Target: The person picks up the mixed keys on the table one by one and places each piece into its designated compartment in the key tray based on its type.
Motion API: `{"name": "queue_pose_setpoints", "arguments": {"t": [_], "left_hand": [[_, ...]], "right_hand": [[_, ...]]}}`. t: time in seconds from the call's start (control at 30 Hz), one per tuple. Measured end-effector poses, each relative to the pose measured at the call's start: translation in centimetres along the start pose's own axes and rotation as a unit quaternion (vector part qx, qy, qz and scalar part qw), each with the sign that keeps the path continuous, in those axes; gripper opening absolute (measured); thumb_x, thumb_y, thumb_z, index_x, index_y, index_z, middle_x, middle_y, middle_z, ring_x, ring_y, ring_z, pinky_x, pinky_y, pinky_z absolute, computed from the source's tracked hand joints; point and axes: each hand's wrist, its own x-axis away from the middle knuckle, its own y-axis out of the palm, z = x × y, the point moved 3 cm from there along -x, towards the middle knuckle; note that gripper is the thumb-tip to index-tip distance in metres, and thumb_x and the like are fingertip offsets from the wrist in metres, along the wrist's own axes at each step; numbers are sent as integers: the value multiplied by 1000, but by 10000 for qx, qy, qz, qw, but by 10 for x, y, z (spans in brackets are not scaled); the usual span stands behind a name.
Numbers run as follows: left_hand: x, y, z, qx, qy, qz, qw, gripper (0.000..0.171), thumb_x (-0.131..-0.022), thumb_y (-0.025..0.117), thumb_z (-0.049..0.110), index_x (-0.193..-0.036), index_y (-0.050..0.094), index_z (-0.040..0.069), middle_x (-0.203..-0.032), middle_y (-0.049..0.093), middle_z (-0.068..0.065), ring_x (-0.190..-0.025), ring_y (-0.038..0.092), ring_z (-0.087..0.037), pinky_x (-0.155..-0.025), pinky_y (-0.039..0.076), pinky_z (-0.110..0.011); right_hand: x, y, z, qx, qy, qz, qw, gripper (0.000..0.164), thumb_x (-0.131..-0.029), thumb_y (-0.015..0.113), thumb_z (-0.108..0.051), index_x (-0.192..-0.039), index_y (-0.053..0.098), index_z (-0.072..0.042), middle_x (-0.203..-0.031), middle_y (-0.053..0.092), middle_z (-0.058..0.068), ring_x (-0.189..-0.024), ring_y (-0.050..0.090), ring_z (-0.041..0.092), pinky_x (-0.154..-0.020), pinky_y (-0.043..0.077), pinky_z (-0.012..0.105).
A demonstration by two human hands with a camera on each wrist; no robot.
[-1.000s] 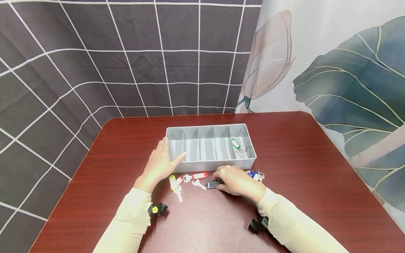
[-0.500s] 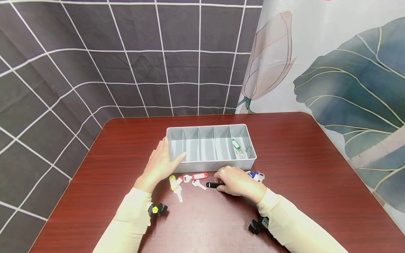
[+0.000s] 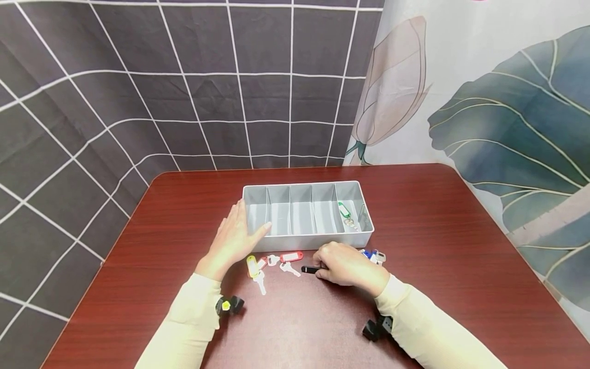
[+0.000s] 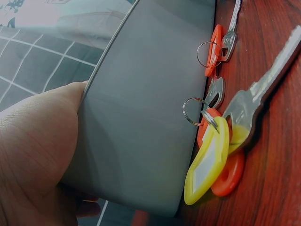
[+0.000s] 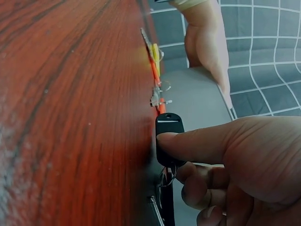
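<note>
My right hand (image 3: 343, 264) pinches a black key tag (image 5: 169, 123) between thumb and fingers, just in front of the box. In the right wrist view a metal ring (image 5: 168, 176) hangs from the tag's lower end. My left hand (image 3: 233, 234) grips the left end of the grey divided box (image 3: 313, 242), its fingers along the outer side and its thumb over the front rim. By the box's front left corner lie a yellow key tag (image 4: 207, 160) and red tags (image 3: 291, 257) with keys (image 3: 260, 282). A green key tag (image 3: 343, 209) with keys lies in the rightmost compartment.
A blue key tag (image 3: 367, 254) with keys lies right of my right hand, partly hidden by it. The dark red table (image 3: 428, 256) extends to both sides of the box. A grid-patterned curtain (image 3: 262, 97) hangs behind it.
The black tag has turned from showing its broad face to standing more on edge, and shifted slightly right with my right hand. My left hand and the box have stayed in place.
</note>
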Motion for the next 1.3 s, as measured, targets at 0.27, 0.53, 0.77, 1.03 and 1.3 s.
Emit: {"name": "queue_pose_setpoints", "arguments": {"t": [0.27, 0.53, 0.77, 1.03, 1.3], "left_hand": [[0, 0, 0, -9, 11, 14, 10000, 104, -87, 46, 70, -152, 12, -4, -155, 21, -23, -144, 19, -36, -112, 20, -56], [-1, -1, 0, 3, -7, 0, 10000, 104, -87, 46, 69, -152, 12, -4, -156, 20, -22, -144, 18, -36, -112, 20, -56], [0, -1, 1, 28, -3, -42, 10000, 103, -87, 46, 68, -152, 11, -4, -156, 20, -22, -144, 18, -37, -112, 20, -56], [1, -1, 0, -13, 3, -24, 10000, 103, -88, 47, 67, -151, 12, -5, -156, 20, -23, -143, 19, -37, -112, 20, -56], [1, -1, 0, -12, -13, -29, 10000, 102, -88, 47, 67, -151, 12, -5, -156, 20, -23, -144, 18, -37, -112, 19, -56]], "right_hand": [[0, -7, 0, -69, -112, 132, 9998, 26, -78, 75, -18, -63, 54, -24, -63, 47, -13, -58, 44, 5, -53, 39, 25], [1, -14, 1, -221, -40, 203, 9995, 17, -81, 73, -18, -71, 62, -24, -72, 53, -13, -65, 49, 5, -61, 44, 27], [3, -21, 1, -254, 114, 219, 9994, 12, -83, 73, -21, -74, 66, -25, -73, 52, -15, -67, 48, 4, -62, 44, 25], [3, -28, 2, -573, 79, 242, 9980, 13, -85, 72, -20, -73, 67, -23, -63, 51, -20, -60, 49, 0, -60, 44, 22], [7, -36, 3, -751, 151, 386, 9963, 16, -87, 71, -22, -72, 65, -22, -61, 54, -20, -57, 50, -3, -58, 44, 22]]}}
